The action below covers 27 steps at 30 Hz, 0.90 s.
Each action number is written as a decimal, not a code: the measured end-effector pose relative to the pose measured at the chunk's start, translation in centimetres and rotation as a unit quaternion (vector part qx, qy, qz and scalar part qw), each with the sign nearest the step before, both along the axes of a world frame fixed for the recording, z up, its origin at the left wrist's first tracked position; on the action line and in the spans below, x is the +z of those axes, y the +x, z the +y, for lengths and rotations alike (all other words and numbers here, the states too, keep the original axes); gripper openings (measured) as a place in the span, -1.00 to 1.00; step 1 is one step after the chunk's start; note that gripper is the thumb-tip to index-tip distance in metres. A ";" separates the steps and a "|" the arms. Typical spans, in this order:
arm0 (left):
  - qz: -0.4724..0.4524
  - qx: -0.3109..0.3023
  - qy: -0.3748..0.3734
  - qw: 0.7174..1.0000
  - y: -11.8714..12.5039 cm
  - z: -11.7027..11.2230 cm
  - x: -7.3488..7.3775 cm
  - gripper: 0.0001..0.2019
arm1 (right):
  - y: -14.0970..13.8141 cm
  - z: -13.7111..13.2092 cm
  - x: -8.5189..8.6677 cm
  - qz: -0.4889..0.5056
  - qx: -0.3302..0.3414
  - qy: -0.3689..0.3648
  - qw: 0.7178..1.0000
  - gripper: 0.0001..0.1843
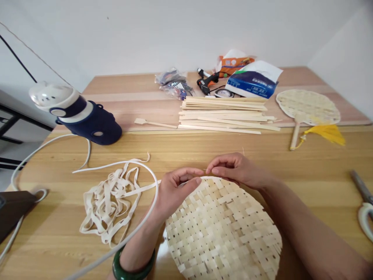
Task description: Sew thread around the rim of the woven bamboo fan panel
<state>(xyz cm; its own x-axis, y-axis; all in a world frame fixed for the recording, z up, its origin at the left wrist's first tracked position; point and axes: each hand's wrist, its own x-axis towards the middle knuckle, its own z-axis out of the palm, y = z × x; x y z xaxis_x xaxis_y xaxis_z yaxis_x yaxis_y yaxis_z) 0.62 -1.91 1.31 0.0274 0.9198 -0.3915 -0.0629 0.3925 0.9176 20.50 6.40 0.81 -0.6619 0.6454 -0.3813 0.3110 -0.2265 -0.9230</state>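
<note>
The woven disc [224, 225] lay at the near middle of the table [320, 186], its far rim between the person's two hands. The left hand [179, 190], with a green bangle [117, 264] on its wrist, pinched that rim, thumb on the near side and fingers beyond. The right hand [233, 169] had thumb and forefinger pressed together on a thin needle [204, 170], too small to see clearly. From the left hand a pale ribbon [112, 198] ran to a loose heap on the left, and a white cord [157, 190] looped near it. Farther off lay a stack of flat strips [224, 112], with a finished fan [309, 107] to their right. Scissors [361, 187] lay at the right edge, and a blue bottle [93, 122] stood far left.
</note>
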 end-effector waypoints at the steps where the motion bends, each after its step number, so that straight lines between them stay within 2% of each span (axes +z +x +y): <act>1: -0.005 0.001 0.003 1.000 0.1 0.0 0.0 -0.75 | 0.0 0.0 0.0 0.000 0.009 -0.005 1.000 -0.64; 6: 0.010 0.022 0.000 1.000 0.1 -0.1 -0.2 -0.80 | -0.2 -0.2 0.0 0.000 0.040 -0.026 0.999 -0.66; 11: 0.006 0.016 -0.008 1.000 0.0 0.0 -0.4 -0.78 | 0.1 0.1 -0.4 -0.003 0.060 0.014 0.998 -0.67; 19: -0.008 0.027 -0.007 1.000 0.1 0.0 -0.5 -0.83 | 0.5 0.5 -0.7 0.002 0.070 0.041 0.997 -0.69; 27: -0.007 0.009 -0.008 1.000 0.2 0.0 -0.5 -0.84 | 0.7 0.5 -1.3 -0.009 0.070 0.044 0.997 -0.69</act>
